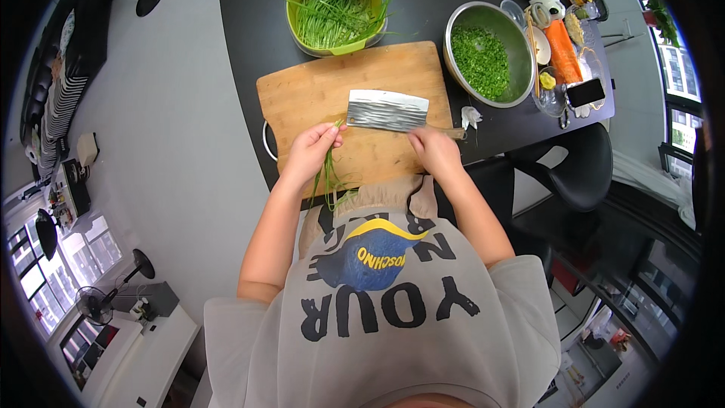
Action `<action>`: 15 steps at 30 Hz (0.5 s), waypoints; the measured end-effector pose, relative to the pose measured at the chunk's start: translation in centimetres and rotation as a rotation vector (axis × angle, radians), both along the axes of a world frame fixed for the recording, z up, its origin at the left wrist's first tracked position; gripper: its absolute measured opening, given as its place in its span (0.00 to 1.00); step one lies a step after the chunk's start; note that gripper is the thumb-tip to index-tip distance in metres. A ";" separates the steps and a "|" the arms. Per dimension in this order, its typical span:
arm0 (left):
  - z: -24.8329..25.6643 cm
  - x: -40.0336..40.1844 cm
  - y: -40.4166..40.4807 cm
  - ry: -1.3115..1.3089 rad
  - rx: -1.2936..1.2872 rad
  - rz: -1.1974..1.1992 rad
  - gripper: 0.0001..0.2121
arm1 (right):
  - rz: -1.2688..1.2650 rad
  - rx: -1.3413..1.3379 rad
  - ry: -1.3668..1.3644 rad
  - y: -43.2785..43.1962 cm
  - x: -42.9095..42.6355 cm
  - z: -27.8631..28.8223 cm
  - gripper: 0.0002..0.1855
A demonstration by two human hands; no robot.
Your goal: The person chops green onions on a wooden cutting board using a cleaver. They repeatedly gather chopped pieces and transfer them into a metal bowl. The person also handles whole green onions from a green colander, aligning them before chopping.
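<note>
My left hand (315, 147) pinches a small bunch of chives (327, 173) near one end. Their long green leaves hang over the near edge of a wooden cutting board (306, 90). A cleaver (387, 110) lies flat on the board, its hammered blade to the left and its wooden handle (453, 132) pointing right. Just on the near side of the handle is my right hand (436, 152), fingers curled and the fingertips by the blade's lower corner. What those fingertips hold, if anything, is hidden.
Behind the board stands a green colander (362, 45) of uncut chives. A steel bowl (527, 76) to the right contains chopped greens (481, 62). Farther right are carrots (562, 54), a phone (585, 92) and small dishes. Crumpled tissue (470, 118) lies beside the board; a black chair (578, 173) stands at the table's right.
</note>
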State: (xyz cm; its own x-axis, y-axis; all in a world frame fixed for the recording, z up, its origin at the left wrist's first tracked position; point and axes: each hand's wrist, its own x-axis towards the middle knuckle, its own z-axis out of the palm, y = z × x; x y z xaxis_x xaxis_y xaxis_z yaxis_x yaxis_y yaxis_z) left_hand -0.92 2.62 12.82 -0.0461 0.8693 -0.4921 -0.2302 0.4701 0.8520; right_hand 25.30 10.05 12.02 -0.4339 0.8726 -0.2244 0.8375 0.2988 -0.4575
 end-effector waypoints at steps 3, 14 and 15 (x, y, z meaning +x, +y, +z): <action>0.8 0.5 0.4 -0.002 -0.001 0.002 0.11 | 0.054 -0.081 0.477 1.2 -5.3 3.3 0.09; 0.2 0.1 0.5 -0.127 0.017 0.070 0.11 | 0.211 0.033 0.500 -0.3 -9.4 2.5 0.15; 0.3 0.1 0.6 -0.120 0.013 0.053 0.11 | 0.211 0.027 0.513 -0.2 -9.3 2.4 0.15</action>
